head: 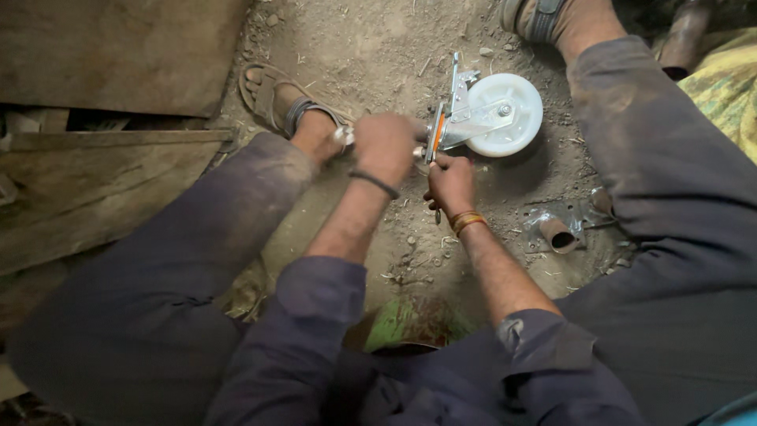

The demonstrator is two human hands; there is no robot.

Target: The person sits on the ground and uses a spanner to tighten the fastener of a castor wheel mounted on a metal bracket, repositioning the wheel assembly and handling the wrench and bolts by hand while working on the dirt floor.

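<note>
We hold the white plastic caster wheel in its grey metal bracket [495, 114] on the dirt ground [371, 47] between our sandalled feet. Our left hand [385, 144] is closed around the bracket's mounting end; our right hand [449, 183] grips it from below.

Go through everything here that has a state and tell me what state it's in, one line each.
White plastic caster wheel in its metal bracket: lying on its side on the dirt, held at the bracket.
Left hand: closed on the bracket's end.
Right hand: gripping a thin dark tool against the bracket.
Short rusty metal tube: lying on the ground, open end up, untouched.
Brown sandal: worn on the foot.
</note>
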